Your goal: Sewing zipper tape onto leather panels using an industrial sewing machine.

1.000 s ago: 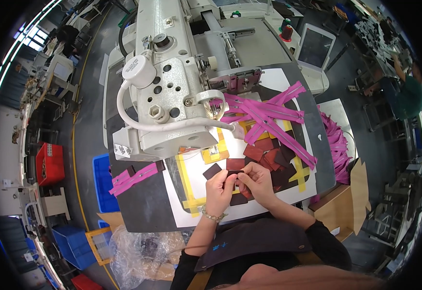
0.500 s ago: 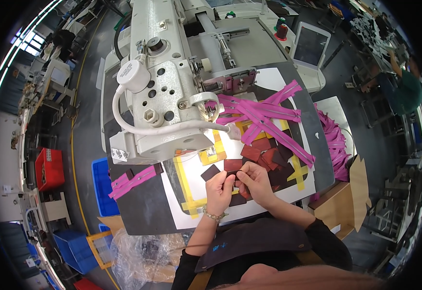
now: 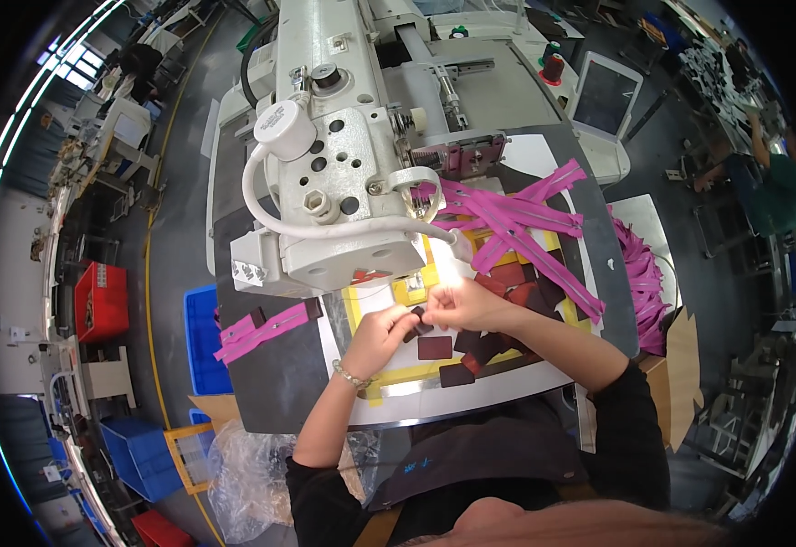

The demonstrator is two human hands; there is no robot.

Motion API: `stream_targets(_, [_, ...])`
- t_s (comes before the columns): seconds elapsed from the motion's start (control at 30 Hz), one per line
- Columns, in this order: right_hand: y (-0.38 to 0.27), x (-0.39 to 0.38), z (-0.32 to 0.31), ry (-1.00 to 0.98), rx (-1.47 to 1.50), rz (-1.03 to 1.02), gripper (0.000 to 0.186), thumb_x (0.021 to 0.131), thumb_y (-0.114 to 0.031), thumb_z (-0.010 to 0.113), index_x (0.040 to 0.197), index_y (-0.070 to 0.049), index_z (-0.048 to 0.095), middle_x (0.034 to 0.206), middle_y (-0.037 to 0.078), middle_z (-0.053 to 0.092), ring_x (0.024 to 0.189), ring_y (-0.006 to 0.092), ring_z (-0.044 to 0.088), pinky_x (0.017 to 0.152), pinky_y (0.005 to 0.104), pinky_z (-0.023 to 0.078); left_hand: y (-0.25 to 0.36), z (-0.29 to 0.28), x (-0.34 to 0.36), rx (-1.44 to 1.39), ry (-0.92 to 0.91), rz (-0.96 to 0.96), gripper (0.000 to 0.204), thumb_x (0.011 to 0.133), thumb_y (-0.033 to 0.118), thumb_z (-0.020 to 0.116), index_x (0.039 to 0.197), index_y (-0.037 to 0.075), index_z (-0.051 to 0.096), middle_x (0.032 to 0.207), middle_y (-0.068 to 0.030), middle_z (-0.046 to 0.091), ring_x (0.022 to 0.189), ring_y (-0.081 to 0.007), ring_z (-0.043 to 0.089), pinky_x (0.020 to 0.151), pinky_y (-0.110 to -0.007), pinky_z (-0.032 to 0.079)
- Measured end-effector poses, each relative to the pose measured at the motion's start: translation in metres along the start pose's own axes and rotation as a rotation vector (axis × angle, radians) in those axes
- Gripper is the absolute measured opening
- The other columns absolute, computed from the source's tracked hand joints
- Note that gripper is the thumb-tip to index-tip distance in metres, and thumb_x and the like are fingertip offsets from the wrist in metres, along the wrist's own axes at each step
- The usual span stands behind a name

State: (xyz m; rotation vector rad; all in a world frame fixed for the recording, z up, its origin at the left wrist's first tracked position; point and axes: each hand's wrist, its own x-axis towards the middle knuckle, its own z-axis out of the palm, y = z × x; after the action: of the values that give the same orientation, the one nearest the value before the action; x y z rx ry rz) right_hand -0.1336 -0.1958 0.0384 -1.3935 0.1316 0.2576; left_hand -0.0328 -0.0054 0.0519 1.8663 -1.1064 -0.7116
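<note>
1. Dark, small patch [image 3: 419,316] in the head view: it's between the two hands, just above the work sheet and in front of the machine head.
2. Left hand [image 3: 381,340] has thumb and fingers pinched on that patch, beaded bracelet [image 3: 350,375] on the wrist.
3. Right hand [image 3: 469,305] has its fingertips bunched together right at the patch; can't tell if they're really gripping it or only touching.
4. Flat maroon rectangle [image 3: 434,348] lies just below the hands, more dark and red pieces near the right forearm.
5. Pink zippers [image 3: 530,239] are crisscrossed beyond that forearm, with another couple [image 3: 270,333] off left on the dark tabletop [image 3: 275,392].
6. Big whitish sewing machine [image 3: 352,246] looms over it all.
</note>
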Motion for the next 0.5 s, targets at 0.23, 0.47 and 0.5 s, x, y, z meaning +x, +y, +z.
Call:
stream_targets(0.23, [0.024, 0.050, -0.017, 0.250, 0.092, -0.001, 0.020, 0.086, -0.012, 0.066, 0.070, -0.004, 0.057, 0.056, 0.004, 0.058, 0.042, 0.0091, 0.052, 0.038, 0.0226, 0.038, -0.015, 0.015, 0.004, 0.496, 0.422, 0.252, 0.027, 0.080, 0.013, 0.072, 0.105, 0.002, 0.067, 0.100, -0.0108, 0.067, 0.087, -0.0258, 0.063, 0.076, -0.035, 0.048])
stream_targets(0.47, [0.018, 0.054, -0.024, 0.251, -0.060, 0.075, 0.016, 0.083, -0.012, 0.064, 0.079, 0.003, 0.062, 0.058, 0.007, 0.060, 0.045, 0.0124, 0.057, 0.039, 0.0238, 0.046, -0.022, 0.024, 0.010, 0.652, 0.344, 0.307, 0.036, 0.079, 0.012, 0.070, 0.114, 0.001, 0.065, 0.116, -0.0116, 0.065, 0.108, -0.0264, 0.060, 0.091, -0.038, 0.043])
stream_targets(0.5, [0.017, 0.054, -0.025, 0.253, -0.070, 0.089, 0.016, 0.083, -0.012, 0.064, 0.079, 0.003, 0.062, 0.058, 0.007, 0.060, 0.045, 0.0126, 0.058, 0.040, 0.0241, 0.047, -0.023, 0.025, 0.010, 0.678, 0.335, 0.307, 0.036, 0.079, 0.012, 0.070, 0.114, 0.001, 0.065, 0.117, -0.0116, 0.065, 0.110, -0.0265, 0.060, 0.092, -0.038, 0.043])
